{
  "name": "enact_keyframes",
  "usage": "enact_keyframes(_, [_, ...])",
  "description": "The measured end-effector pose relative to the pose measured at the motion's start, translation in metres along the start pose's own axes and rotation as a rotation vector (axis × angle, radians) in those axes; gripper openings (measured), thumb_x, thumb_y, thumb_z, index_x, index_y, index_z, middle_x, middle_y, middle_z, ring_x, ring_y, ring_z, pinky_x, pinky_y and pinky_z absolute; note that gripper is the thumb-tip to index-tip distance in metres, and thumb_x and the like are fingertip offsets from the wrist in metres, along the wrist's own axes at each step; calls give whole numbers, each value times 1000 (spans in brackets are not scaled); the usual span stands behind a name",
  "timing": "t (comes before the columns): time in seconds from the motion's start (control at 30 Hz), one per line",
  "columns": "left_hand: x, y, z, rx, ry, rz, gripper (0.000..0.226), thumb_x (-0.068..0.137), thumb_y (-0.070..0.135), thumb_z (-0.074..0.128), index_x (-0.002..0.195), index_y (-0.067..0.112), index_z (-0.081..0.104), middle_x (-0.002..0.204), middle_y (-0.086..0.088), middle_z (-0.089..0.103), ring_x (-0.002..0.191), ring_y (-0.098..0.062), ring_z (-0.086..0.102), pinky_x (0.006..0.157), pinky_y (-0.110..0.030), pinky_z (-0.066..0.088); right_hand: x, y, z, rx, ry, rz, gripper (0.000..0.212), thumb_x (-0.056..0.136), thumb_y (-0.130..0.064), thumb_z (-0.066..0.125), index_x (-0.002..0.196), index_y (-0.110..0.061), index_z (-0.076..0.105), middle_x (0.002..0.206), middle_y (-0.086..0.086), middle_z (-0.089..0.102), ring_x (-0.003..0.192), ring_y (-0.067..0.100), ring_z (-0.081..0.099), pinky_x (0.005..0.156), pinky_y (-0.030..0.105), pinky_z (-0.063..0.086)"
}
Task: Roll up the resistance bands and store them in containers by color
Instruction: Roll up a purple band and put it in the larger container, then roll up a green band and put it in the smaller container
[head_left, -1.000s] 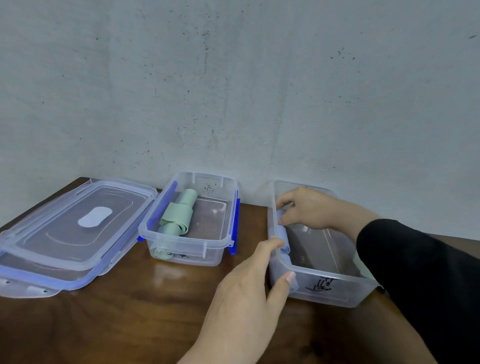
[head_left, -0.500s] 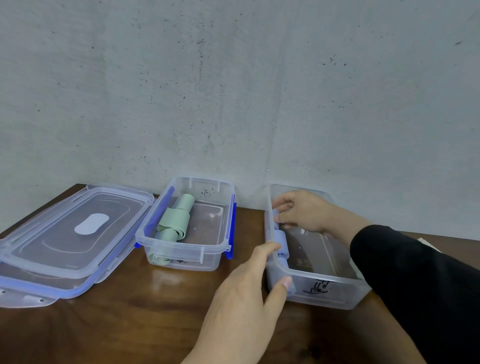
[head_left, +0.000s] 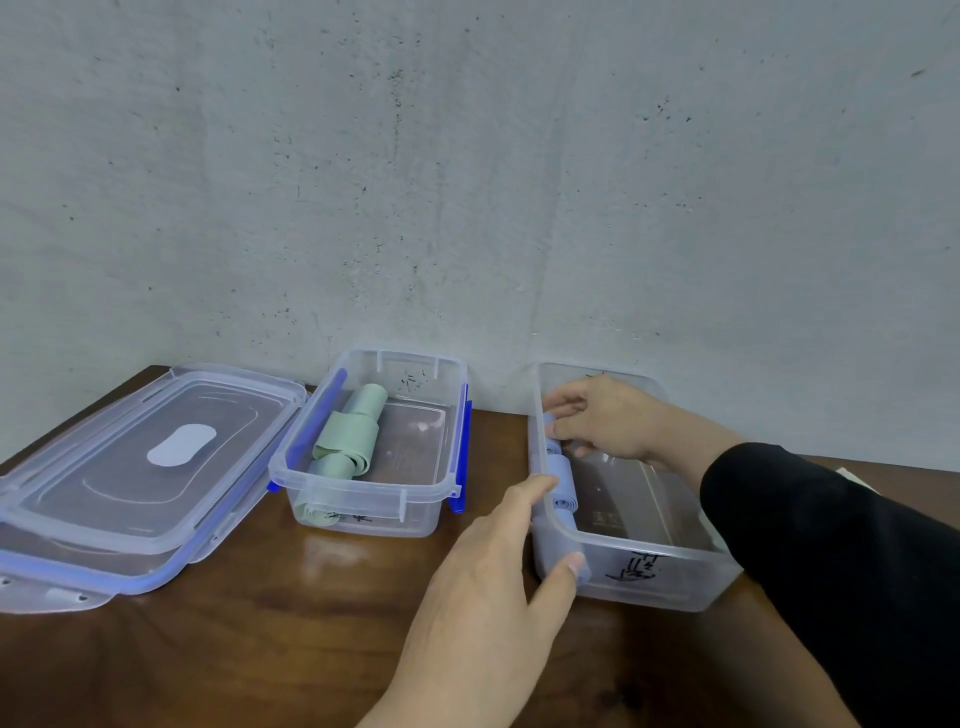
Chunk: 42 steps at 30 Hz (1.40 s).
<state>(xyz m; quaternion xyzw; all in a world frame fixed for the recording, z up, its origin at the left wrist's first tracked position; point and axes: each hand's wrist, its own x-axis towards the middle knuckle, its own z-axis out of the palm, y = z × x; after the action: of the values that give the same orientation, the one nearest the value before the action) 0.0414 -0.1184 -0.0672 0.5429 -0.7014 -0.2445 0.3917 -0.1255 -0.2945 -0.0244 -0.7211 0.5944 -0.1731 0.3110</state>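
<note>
Two clear plastic containers stand on the wooden table against the wall. The middle container (head_left: 415, 512) has blue clips and holds rolled green bands (head_left: 349, 436) along its left side. The right container (head_left: 675, 571) holds rolled blue bands (head_left: 563, 480) along its left wall. My left hand (head_left: 493, 587) grips the near left corner of the right container, thumb over the rim. My right hand (head_left: 602, 421) reaches inside it at the far left, fingers on a blue roll (head_left: 549, 419) that is mostly hidden.
Two clear lids (head_left: 130, 467) with blue seals lie stacked at the left of the table (head_left: 260, 649). A grey wall (head_left: 467, 182) rises right behind the containers. A pale sheet corner (head_left: 857, 480) shows at the far right.
The view has shifted slightly. My right hand has stayed at the far left of the right container, fingers moving a little on the blue roll. My left hand keeps its hold on the corner.
</note>
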Motion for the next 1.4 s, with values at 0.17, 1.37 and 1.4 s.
enact_keyframes(0.17, [-2,-2,-1,-37,22,10,69,91,46,61,136,67,13,121,40,45,101,24,42,73,2,33,2,0,-1,-19,-13,17,41,92,-18,66,132,-14,58,124,3,64,103,26,67,84,39,60])
enact_keyframes(1.37, [-73,30,6,150,-221,176,18,95,52,50,91,41,63,88,22,64,91,1,59,77,-23,49,-250,90,12,-231,725,230,41,101,-16,49,141,-12,47,117,-1,56,98,11,47,82,9,38])
enact_keyframes(1.4, [-74,30,6,146,-222,173,17,95,51,50,92,41,64,87,22,64,92,1,58,77,-21,48,-245,89,9,-322,706,259,40,101,-19,46,140,-11,45,111,-4,53,96,12,45,73,8,35])
